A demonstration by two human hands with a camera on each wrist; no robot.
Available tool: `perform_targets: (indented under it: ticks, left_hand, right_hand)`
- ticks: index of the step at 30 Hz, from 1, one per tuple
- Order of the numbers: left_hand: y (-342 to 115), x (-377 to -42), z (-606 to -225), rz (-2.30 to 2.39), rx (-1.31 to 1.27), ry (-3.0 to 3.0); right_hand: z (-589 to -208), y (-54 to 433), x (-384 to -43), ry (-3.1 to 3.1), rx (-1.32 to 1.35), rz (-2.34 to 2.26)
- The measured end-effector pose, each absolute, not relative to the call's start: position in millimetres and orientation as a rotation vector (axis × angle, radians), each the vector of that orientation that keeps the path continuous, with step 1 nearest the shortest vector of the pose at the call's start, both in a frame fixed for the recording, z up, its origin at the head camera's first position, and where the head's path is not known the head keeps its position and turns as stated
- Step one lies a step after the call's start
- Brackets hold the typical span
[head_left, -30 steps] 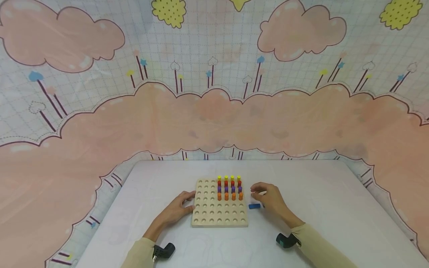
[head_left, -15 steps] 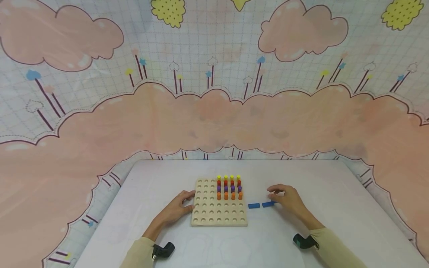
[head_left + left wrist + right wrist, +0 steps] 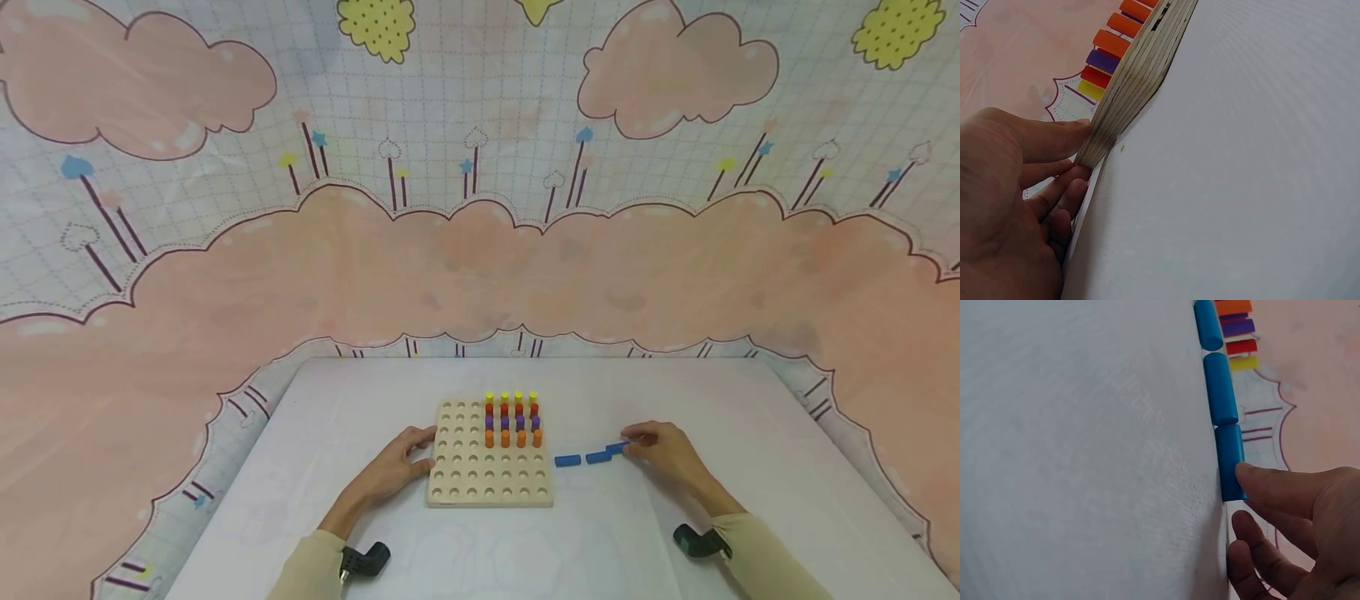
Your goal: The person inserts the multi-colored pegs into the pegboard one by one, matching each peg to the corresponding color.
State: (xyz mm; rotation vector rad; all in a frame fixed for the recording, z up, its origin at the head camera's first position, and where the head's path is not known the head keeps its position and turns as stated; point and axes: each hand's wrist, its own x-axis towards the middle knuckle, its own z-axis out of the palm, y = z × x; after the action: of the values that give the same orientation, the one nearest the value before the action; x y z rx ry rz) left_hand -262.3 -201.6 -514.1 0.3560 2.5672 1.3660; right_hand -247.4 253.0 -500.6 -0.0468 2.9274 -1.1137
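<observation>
Beside the left edge of a square wooden pegboard (image 3: 491, 490) is my left hand (image 3: 401, 467), its thumb and fingertips touching that edge. In the left wrist view, the thumb (image 3: 1054, 139) lies against the board's layered side. Yellow, red, purple and orange pegs (image 3: 505, 439) stand in rows in the board's far right part. My right hand (image 3: 671, 458) pinches the end of a blue peg (image 3: 1230, 459) that lies on the table. Its thumb is on the peg; the finger behind is partly hidden. Two more blue pegs (image 3: 567, 460) lie between it and the board.
A white table (image 3: 360, 392) spreads around the board. Behind it hangs a patterned cloth (image 3: 480, 275) with clouds and stars. Each wrist bears a small black device (image 3: 367, 560), and the sleeves are beige.
My right hand has moved right, away from the board. One blue peg showed clearly at first; a second and then a third now lie in line. The left hand keeps its place.
</observation>
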Motion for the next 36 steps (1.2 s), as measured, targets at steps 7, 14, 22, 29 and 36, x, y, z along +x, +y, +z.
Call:
perform_targets:
  ticks: [7,14,22,29,36]
  left_hand:
    - [-202,-260,-514,1.367,0.361,2.568]
    - [-202,-258,-516,1.357,0.389,2.576]
    - [-202,-257,-516,1.348,0.409,2.589]
    - [-203,-257,-517,1.333,0.427,2.602]
    - [-203,-258,-518,1.334,0.429,2.606]
  right_hand:
    - [-501,254,-248,2.914,-0.035,-1.068]
    - [-499,256,-247,2.900,-0.036,-1.071]
    - [-497,254,-247,2.906,-0.091,-1.245]
    - [-494,243,-251,2.862,-0.091,-1.404]
    - [-482,222,-249,2.855,-0.108,-1.486]
